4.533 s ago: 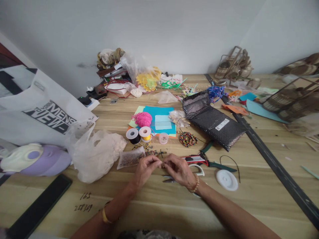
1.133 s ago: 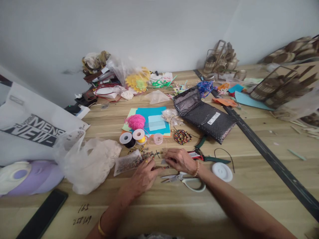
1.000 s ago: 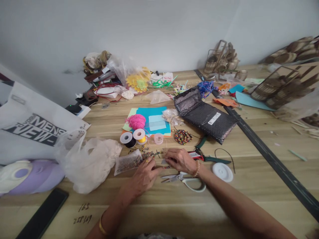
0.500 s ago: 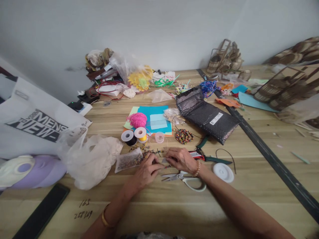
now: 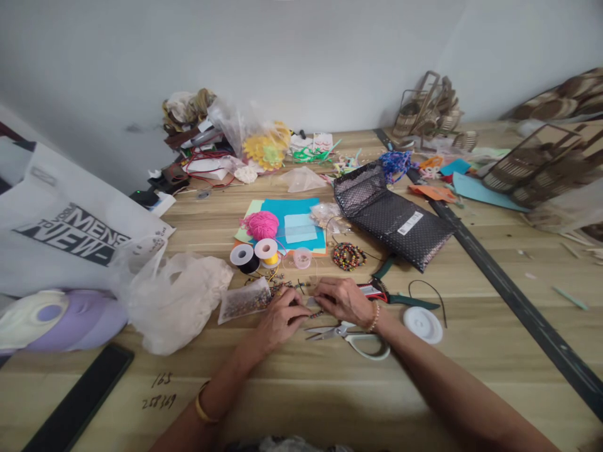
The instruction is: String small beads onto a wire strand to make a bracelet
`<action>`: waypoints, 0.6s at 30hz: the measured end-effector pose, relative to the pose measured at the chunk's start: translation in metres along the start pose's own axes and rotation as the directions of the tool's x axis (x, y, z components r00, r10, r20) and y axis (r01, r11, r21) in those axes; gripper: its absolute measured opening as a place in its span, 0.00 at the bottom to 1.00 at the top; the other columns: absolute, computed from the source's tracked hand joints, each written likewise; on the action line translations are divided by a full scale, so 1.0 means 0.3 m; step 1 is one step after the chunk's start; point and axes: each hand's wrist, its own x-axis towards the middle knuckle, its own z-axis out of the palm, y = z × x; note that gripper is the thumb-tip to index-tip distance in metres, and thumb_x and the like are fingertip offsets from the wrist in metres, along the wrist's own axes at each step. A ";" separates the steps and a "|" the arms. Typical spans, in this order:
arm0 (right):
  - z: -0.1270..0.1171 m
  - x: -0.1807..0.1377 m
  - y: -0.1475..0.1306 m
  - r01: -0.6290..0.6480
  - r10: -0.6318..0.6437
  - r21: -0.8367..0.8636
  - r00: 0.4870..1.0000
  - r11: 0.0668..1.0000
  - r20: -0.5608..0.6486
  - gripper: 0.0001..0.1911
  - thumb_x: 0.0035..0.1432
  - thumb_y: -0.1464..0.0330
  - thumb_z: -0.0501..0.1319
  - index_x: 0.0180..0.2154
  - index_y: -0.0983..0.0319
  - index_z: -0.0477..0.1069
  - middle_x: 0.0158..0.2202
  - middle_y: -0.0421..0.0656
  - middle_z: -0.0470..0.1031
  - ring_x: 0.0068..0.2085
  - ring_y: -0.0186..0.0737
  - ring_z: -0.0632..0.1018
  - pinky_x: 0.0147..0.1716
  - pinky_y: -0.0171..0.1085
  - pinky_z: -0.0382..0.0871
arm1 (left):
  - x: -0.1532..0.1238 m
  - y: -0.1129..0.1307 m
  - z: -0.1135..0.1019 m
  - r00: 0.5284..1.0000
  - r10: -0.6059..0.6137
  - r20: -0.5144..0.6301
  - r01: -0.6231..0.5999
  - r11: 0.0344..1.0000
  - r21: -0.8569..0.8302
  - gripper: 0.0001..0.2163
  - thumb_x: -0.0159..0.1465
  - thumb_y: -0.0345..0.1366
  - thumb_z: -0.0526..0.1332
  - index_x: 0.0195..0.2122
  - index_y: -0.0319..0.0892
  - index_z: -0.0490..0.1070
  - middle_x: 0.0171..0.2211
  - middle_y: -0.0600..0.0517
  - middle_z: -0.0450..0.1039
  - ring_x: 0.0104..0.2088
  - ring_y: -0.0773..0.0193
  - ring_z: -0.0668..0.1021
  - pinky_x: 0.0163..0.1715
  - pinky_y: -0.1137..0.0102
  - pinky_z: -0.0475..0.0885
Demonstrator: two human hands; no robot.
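Note:
My left hand (image 5: 277, 317) rests on the wooden table (image 5: 330, 389), fingers curled and pinched over small loose beads (image 5: 287, 289) beside a clear bag of beads (image 5: 245, 300). My right hand (image 5: 343, 300) sits just to its right, fingers pressed together on a short beaded strand (image 5: 315, 313) lying between the two hands. Scissors (image 5: 348, 333) with pale handles lie directly below my right hand. Both wrists wear bangles.
Thread spools (image 5: 257, 254), pink yarn (image 5: 262, 225), a beaded bracelet (image 5: 347, 256), green-handled pliers (image 5: 400, 298) and a white disc (image 5: 423, 324) surround the hands. A crumpled plastic bag (image 5: 174, 295) lies left, a black mailer (image 5: 393, 220) right, a dark strip (image 5: 80, 405) near the front edge.
4.5 s ago both hands were raised together, pinching something small; now they are lowered onto the table by the beads. In the last second they barely shift; the view drifts slightly.

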 end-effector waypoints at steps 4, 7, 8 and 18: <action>-0.001 0.000 -0.002 -0.006 0.006 0.011 1.000 1.000 0.005 0.06 0.63 0.71 0.56 0.36 0.61 0.72 0.33 0.43 0.76 0.31 0.36 0.75 0.31 0.32 0.61 | 0.000 -0.008 -0.001 1.000 0.022 -0.004 -0.022 1.000 0.007 0.09 0.62 0.28 0.60 0.38 0.44 0.80 0.36 0.47 0.70 0.41 0.59 0.70 0.43 0.62 0.70; -0.001 0.000 -0.003 -0.012 0.012 0.017 1.000 1.000 0.009 0.06 0.63 0.72 0.56 0.35 0.61 0.72 0.32 0.43 0.75 0.31 0.36 0.74 0.31 0.32 0.61 | 0.001 -0.012 -0.001 0.999 0.033 -0.013 -0.033 0.999 0.000 0.10 0.63 0.28 0.59 0.39 0.45 0.79 0.35 0.48 0.71 0.40 0.59 0.70 0.43 0.62 0.70; -0.002 0.000 -0.003 -0.014 0.014 0.017 1.000 1.000 0.012 0.06 0.63 0.72 0.56 0.35 0.61 0.72 0.32 0.43 0.75 0.31 0.36 0.74 0.31 0.32 0.61 | 0.001 -0.011 -0.001 0.999 0.036 -0.019 -0.036 0.999 -0.007 0.09 0.63 0.28 0.59 0.38 0.44 0.79 0.35 0.48 0.71 0.40 0.59 0.70 0.42 0.62 0.70; -0.008 0.004 -0.009 -0.020 0.019 0.023 0.999 1.000 0.029 0.08 0.63 0.71 0.55 0.34 0.62 0.71 0.31 0.43 0.74 0.31 0.36 0.73 0.31 0.31 0.61 | 0.005 0.010 -0.001 0.998 0.009 -0.055 -0.009 1.000 0.010 0.03 0.61 0.28 0.62 0.33 0.40 0.76 0.33 0.49 0.71 0.40 0.59 0.70 0.42 0.64 0.70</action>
